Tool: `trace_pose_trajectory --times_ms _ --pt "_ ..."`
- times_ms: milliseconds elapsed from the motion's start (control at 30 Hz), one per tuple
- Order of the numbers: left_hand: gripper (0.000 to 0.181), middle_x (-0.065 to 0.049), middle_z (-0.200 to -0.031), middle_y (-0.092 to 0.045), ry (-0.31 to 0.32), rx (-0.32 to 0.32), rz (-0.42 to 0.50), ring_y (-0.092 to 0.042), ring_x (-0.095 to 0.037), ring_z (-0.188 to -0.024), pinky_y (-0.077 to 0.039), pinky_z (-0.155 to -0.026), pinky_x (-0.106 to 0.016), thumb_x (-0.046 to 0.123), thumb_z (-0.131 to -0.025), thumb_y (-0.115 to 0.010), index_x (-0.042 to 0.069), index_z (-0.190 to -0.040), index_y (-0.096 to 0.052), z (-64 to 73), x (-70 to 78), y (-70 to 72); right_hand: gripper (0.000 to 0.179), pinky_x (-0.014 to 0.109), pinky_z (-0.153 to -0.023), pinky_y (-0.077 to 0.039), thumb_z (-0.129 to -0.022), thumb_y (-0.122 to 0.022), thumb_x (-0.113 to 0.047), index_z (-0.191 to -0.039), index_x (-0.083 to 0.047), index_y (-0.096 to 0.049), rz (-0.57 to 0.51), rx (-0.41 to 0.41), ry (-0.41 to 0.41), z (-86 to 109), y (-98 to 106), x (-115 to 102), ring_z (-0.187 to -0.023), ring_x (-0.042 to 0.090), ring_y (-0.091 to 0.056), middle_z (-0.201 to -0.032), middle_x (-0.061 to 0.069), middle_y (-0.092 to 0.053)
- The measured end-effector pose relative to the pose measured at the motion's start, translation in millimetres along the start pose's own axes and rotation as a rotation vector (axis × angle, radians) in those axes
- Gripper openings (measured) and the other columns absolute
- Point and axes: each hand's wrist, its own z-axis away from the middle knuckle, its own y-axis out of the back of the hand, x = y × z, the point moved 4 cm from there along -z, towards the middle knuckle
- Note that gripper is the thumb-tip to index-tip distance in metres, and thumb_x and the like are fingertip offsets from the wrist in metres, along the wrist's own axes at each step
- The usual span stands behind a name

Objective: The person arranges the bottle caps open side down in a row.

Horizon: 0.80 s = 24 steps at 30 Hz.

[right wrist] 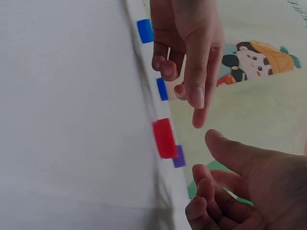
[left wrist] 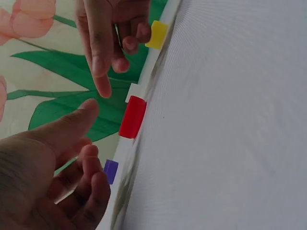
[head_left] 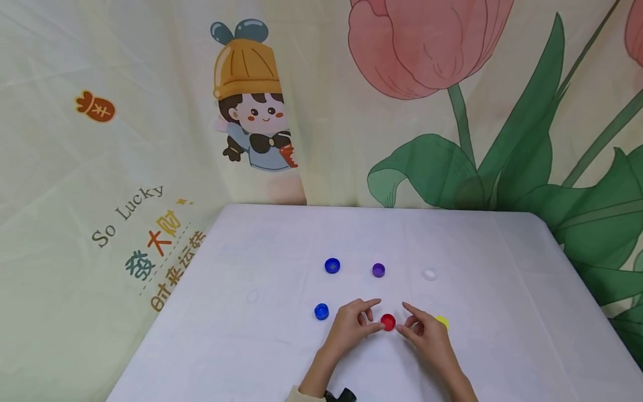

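Observation:
A small red bottle cap [head_left: 388, 322] lies on the white table between the two hands. To its left is my left hand [head_left: 350, 324], thumb tip close to the cap's edge and index finger extended. My right hand [head_left: 428, 335] mirrors it from the right side, the thumb near the cap and the index finger stretched forward. Neither hand grips anything. In the left wrist view the red cap [left wrist: 133, 117] stands apart from the fingertips of both hands. A yellow cap [head_left: 442, 322] is partly hidden behind the right hand.
A blue cap [head_left: 321, 311] sits left of the left hand. Farther back are another blue cap [head_left: 332, 266], a purple cap [head_left: 378, 270] and a clear cap [head_left: 429, 274]. The white table [head_left: 241, 245] ends before a printed cloth backdrop [head_left: 331, 167].

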Motion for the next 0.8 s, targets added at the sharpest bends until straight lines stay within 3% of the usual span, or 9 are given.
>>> trace_pose_trajectory --times_ms 200,433,800 --pt "0.038 0.006 -0.068 -0.054 -0.024 -0.024 -0.047 -0.044 0.000 -0.055 -0.036 -0.051 -0.014 0.022 -0.072 -0.080 0.011 -0.107 -0.070 1.6 -6.5 -6.5 0.047 0.020 -0.053 -0.042 -0.073 -0.078 -0.011 -0.118 -0.004 -0.063 -0.024 -0.090 -0.119 -0.3 -15 11 -0.058 0.007 -0.047 -0.070 -0.006 -0.055" --pt "0.034 0.011 -0.065 -0.050 -0.026 -0.026 -0.180 -0.038 0.003 -0.056 -0.033 -0.050 -0.014 0.028 -0.073 -0.079 0.014 -0.103 -0.072 0.9 -3.5 -11.7 0.039 0.020 -0.052 -0.040 -0.074 -0.077 -0.011 -0.111 -0.005 -0.067 0.016 -0.097 -0.091 -1.3 -20 14 -0.058 0.007 -0.045 -0.069 -0.007 -0.053" --pt "0.029 0.011 -0.064 -0.050 0.010 -0.003 -0.180 -0.038 0.002 -0.055 -0.032 -0.049 -0.015 0.029 -0.074 -0.077 0.015 -0.099 -0.073 2.2 -4.5 -13.4 0.030 0.021 -0.051 -0.038 -0.074 -0.077 -0.012 -0.103 -0.007 -0.070 0.061 -0.081 -0.049 0.7 -21 12 -0.058 0.006 -0.043 -0.066 -0.009 -0.050"
